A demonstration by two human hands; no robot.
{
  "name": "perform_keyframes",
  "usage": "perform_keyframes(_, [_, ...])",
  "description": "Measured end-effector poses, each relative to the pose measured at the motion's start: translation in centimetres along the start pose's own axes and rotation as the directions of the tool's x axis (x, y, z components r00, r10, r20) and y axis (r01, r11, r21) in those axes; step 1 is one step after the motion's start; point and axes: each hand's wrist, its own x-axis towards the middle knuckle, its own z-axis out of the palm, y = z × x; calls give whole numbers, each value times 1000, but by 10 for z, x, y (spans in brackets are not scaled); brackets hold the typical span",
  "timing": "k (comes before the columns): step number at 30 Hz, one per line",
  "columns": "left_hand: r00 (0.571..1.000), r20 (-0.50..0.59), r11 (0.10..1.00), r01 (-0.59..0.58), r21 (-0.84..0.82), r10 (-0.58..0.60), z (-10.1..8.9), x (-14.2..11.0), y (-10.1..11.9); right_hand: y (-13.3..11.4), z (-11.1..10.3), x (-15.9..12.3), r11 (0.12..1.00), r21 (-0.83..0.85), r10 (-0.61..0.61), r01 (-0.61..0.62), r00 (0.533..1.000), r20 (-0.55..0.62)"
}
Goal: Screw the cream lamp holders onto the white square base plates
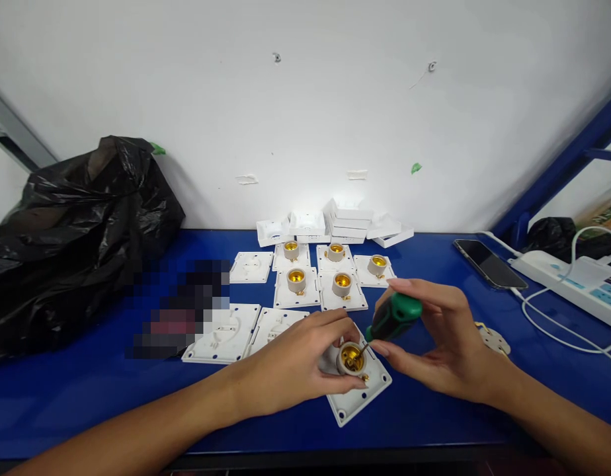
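Observation:
In the head view my right hand (444,337) grips a green and black screwdriver (395,317). Its thin shaft slants down into a lamp socket (352,359) with a brass-coloured lining. Thumb and fingers of my left hand (325,350) are wrapped around that socket, which sits on a white square plate (358,402) turned at an angle near the table's front. The screwdriver tip is inside the socket, and its exact contact is hard to make out. Left of this plate lie two white plates without sockets, one (226,340) farther left and one (273,324) partly behind my left hand.
Behind my hands, several plates with sockets (296,281) stand in rows, before stacked white boxes (348,225) at the wall. A black plastic bag (82,225) fills the left. On the right lie a phone (488,263), a power strip (573,281) and white cables.

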Motion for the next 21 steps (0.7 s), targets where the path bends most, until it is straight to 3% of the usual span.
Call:
perform_keyframes(5, [1000,5,1000,-11,26,11,1,0,0,-1,1,7,999,17,-52,52,999,-7])
perform_keyframes(8, [1000,20,1000,-6,17,6,0,0,1,-3,2,11,998,51,-47,46,998,33])
perform_keyframes(21, [1000,24,1000,6,18,-6,-1,0,1,0,1,2,1000,-9,-12,12,1000,5])
